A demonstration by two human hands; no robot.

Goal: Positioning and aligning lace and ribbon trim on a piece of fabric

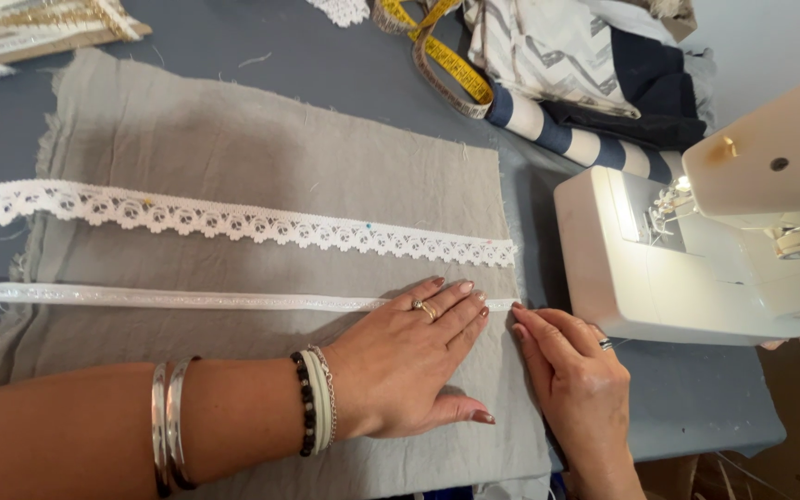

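At the cloth's right edge: both hands on the ribbon end.
Left hand (409, 366) lies flat, fingers spread, pinning the white ribbon (187, 298) to the grey fabric (233, 139); right hand (576, 380) touches its end, fingers together. Ribbon's long axis runs leftward, parallel to the lace (233, 220).

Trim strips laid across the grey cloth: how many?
2. A white lace strip crosses the cloth's middle. A narrower white ribbon lies nearer the person, its right end under the left hand and by the right hand.
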